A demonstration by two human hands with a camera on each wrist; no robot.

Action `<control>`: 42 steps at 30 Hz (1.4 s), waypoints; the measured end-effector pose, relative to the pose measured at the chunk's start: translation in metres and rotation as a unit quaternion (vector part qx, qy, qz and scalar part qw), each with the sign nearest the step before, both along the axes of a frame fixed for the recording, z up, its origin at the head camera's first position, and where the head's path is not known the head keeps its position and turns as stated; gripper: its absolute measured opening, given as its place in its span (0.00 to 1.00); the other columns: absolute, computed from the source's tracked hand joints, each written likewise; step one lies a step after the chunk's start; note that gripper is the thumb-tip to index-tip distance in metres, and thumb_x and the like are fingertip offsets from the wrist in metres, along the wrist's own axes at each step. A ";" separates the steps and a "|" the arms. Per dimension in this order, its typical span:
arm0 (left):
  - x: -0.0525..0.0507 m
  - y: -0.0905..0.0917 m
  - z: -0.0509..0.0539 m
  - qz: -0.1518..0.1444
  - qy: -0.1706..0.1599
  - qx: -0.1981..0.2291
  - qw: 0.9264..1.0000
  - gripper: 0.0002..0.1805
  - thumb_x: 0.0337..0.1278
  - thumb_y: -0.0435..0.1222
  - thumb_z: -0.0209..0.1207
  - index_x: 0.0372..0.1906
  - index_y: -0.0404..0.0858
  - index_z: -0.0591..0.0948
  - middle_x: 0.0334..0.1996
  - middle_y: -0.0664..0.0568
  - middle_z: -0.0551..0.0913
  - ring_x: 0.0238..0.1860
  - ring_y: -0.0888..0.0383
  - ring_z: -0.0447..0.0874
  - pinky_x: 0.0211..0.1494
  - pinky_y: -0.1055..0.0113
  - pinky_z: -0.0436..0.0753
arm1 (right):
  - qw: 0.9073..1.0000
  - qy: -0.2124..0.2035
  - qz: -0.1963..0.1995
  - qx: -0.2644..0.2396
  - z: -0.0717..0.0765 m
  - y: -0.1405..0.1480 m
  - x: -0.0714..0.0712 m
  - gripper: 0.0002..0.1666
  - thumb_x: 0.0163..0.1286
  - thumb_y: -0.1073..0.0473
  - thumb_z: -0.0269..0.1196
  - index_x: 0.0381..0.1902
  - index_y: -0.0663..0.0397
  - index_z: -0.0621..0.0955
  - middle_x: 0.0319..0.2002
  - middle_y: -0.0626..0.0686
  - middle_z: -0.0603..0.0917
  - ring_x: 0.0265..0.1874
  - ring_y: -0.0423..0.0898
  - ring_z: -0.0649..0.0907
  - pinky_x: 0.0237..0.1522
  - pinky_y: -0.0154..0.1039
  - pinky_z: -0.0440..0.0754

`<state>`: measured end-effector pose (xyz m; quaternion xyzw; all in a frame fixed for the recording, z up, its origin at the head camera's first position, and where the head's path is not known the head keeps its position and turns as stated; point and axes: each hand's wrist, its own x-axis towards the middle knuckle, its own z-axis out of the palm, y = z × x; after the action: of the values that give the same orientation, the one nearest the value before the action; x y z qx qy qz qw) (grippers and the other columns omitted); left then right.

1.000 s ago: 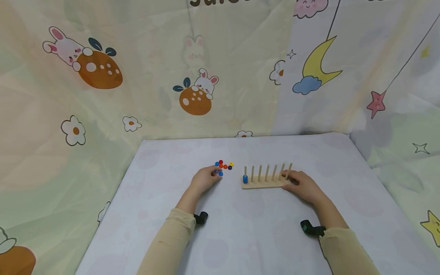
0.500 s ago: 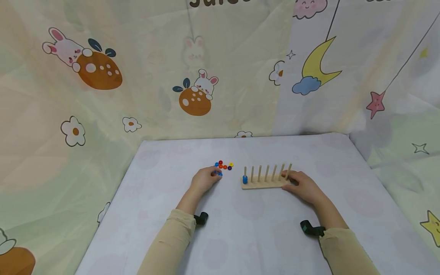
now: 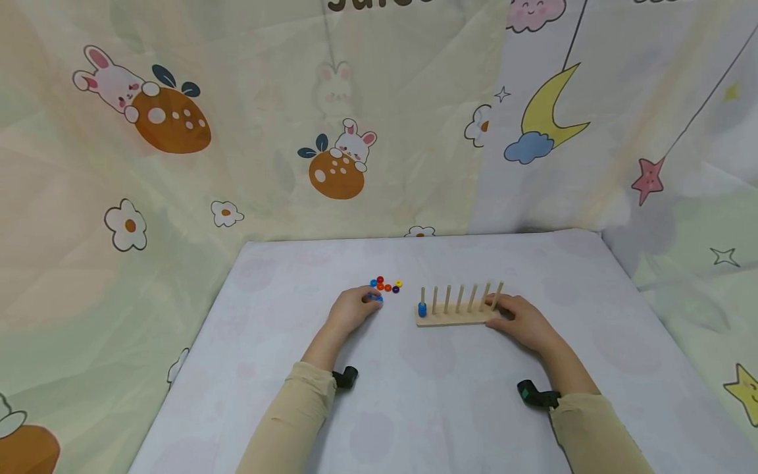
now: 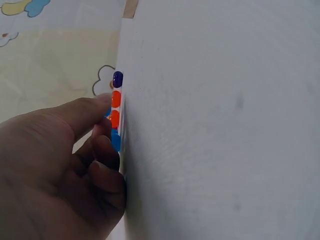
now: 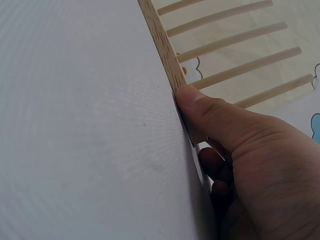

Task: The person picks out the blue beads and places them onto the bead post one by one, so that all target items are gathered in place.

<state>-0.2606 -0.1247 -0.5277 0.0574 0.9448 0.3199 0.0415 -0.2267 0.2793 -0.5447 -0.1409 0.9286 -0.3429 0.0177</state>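
In the head view my left hand (image 3: pixel 352 309) is at the near left of a small group of beads, thumb and fingers closed round a blue bead (image 3: pixel 378 299). Its fingertips partly cover the blue there. The left wrist view shows my left hand (image 4: pixel 65 150) with thumb and curled fingers meeting beside orange beads (image 4: pixel 115 99). My right hand (image 3: pixel 524 320) grips the right end of a wooden peg board (image 3: pixel 453 318). Its thumb lies on the board's near edge (image 5: pixel 167 52) in the right wrist view. Blue beads (image 3: pixel 422 309) are stacked on the leftmost peg.
Loose beads lie past the left fingertips: a red bead (image 3: pixel 380 279), a yellow bead (image 3: pixel 399 284), a dark purple bead (image 3: pixel 395 289) and others. Upright pegs (image 3: pixel 460 298) line the board. A white cloth (image 3: pixel 414 408) covers the table, with a printed curtain (image 3: pixel 254 131) behind.
The left fingertips have closed slightly round the blue bead, which sits a little nearer to them. The right hand and peg board stay in place.
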 end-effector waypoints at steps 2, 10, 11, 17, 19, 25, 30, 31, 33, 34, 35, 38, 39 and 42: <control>0.001 0.001 0.001 -0.001 0.000 0.009 1.000 0.13 0.61 0.47 0.65 0.49 0.52 0.85 0.32 0.57 0.81 0.35 0.57 0.76 0.40 0.64 0.75 | 1.000 0.000 0.000 -0.001 0.000 0.000 0.000 0.32 0.63 0.43 0.69 0.62 0.48 0.78 0.60 0.61 0.78 0.61 0.62 0.74 0.63 0.64 0.66; 0.002 0.007 0.015 -0.021 -0.005 0.026 0.999 0.13 0.62 0.47 0.64 0.51 0.52 0.84 0.33 0.58 0.81 0.31 0.58 0.77 0.33 0.66 0.77 | 1.000 0.012 0.005 0.000 -0.001 0.000 0.000 0.31 0.64 0.43 0.68 0.62 0.47 0.78 0.59 0.60 0.79 0.60 0.62 0.74 0.62 0.63 0.67; 0.002 0.008 0.018 -0.025 -0.004 0.028 0.999 0.13 0.62 0.47 0.64 0.51 0.53 0.84 0.33 0.58 0.81 0.32 0.59 0.77 0.34 0.66 0.78 | 1.000 0.013 0.005 0.000 -0.001 0.000 0.000 0.31 0.64 0.43 0.68 0.62 0.47 0.78 0.59 0.60 0.79 0.60 0.61 0.74 0.62 0.63 0.67; 0.002 0.013 0.038 -0.062 0.022 0.029 0.997 0.14 0.64 0.45 0.63 0.53 0.51 0.84 0.40 0.58 0.82 0.40 0.59 0.76 0.40 0.67 0.78 | 1.000 0.010 0.004 -0.003 -0.001 0.000 0.000 0.32 0.63 0.43 0.68 0.62 0.48 0.78 0.59 0.60 0.79 0.60 0.61 0.74 0.63 0.63 0.67; 0.002 0.015 0.043 -0.072 0.027 0.030 0.997 0.15 0.64 0.45 0.63 0.54 0.52 0.84 0.43 0.59 0.83 0.42 0.59 0.77 0.42 0.67 0.78 | 1.000 0.008 0.004 -0.002 -0.001 0.000 0.000 0.32 0.63 0.42 0.68 0.62 0.47 0.78 0.59 0.60 0.79 0.60 0.61 0.74 0.63 0.63 0.67; 0.005 0.019 0.055 -0.089 0.025 0.066 0.994 0.16 0.64 0.45 0.63 0.55 0.51 0.83 0.45 0.61 0.85 0.45 0.59 0.80 0.45 0.64 0.81 | 1.000 0.006 0.003 0.000 -0.001 0.000 0.000 0.31 0.64 0.43 0.68 0.62 0.46 0.78 0.59 0.59 0.79 0.60 0.61 0.74 0.62 0.63 0.67; 0.006 0.026 0.062 -0.105 0.044 0.079 0.990 0.16 0.64 0.45 0.63 0.55 0.51 0.84 0.45 0.61 0.85 0.45 0.60 0.80 0.44 0.65 0.81 | 1.000 0.006 0.002 -0.004 0.000 0.000 0.001 0.31 0.64 0.43 0.68 0.62 0.46 0.78 0.59 0.59 0.79 0.59 0.60 0.74 0.62 0.63 0.68; 0.006 0.027 0.063 -0.107 0.045 0.083 0.990 0.16 0.64 0.46 0.63 0.55 0.51 0.84 0.45 0.61 0.85 0.44 0.60 0.80 0.44 0.65 0.81 | 1.000 0.006 0.002 -0.005 0.000 0.000 0.001 0.31 0.63 0.43 0.68 0.62 0.46 0.78 0.59 0.59 0.79 0.60 0.60 0.74 0.62 0.63 0.68; 0.007 0.030 0.065 -0.112 0.043 0.092 0.989 0.16 0.65 0.46 0.62 0.55 0.51 0.84 0.46 0.61 0.85 0.44 0.60 0.80 0.43 0.66 0.81 | 1.000 0.007 0.002 -0.005 0.000 0.000 0.001 0.31 0.63 0.43 0.68 0.62 0.47 0.78 0.59 0.59 0.79 0.60 0.60 0.74 0.62 0.63 0.67; 0.008 0.032 0.065 -0.114 0.041 0.095 0.988 0.16 0.65 0.46 0.62 0.55 0.51 0.84 0.46 0.61 0.85 0.44 0.60 0.80 0.42 0.66 0.82 | 1.000 0.006 0.002 -0.004 0.000 0.000 0.001 0.31 0.63 0.43 0.68 0.62 0.47 0.78 0.59 0.59 0.79 0.60 0.61 0.74 0.62 0.63 0.67; 0.008 0.034 0.066 -0.116 0.039 0.097 0.988 0.16 0.65 0.47 0.62 0.56 0.51 0.84 0.46 0.61 0.85 0.44 0.60 0.80 0.42 0.66 0.82 | 1.000 0.007 0.002 -0.004 0.000 0.000 0.001 0.31 0.63 0.43 0.68 0.61 0.47 0.78 0.59 0.59 0.79 0.60 0.61 0.74 0.63 0.63 0.67; 0.010 0.039 0.066 -0.124 0.033 0.101 0.987 0.17 0.66 0.48 0.61 0.56 0.51 0.83 0.46 0.61 0.84 0.44 0.60 0.80 0.42 0.67 0.82 | 1.000 0.007 0.002 -0.002 -0.001 0.000 0.000 0.31 0.63 0.42 0.68 0.61 0.47 0.78 0.59 0.60 0.79 0.60 0.61 0.74 0.63 0.63 0.67; 0.010 0.040 0.066 -0.127 0.034 0.100 0.986 0.17 0.66 0.48 0.61 0.56 0.51 0.83 0.46 0.62 0.84 0.44 0.61 0.80 0.42 0.67 0.81 | 1.000 0.008 0.002 -0.001 -0.001 0.000 0.000 0.31 0.63 0.42 0.68 0.61 0.47 0.78 0.59 0.60 0.79 0.60 0.61 0.74 0.63 0.63 0.67; 0.011 0.046 0.067 -0.136 0.040 0.105 0.984 0.17 0.66 0.48 0.61 0.56 0.50 0.83 0.46 0.62 0.84 0.44 0.61 0.80 0.42 0.67 0.82 | 1.000 0.009 0.002 -0.002 -0.002 0.000 0.000 0.31 0.63 0.42 0.69 0.61 0.47 0.78 0.59 0.59 0.79 0.60 0.61 0.74 0.63 0.63 0.67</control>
<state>-0.2498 -0.0790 -0.4607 0.2026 0.8901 0.4063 0.0403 -0.2271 0.2797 -0.5464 -0.1456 0.9276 -0.3439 0.0101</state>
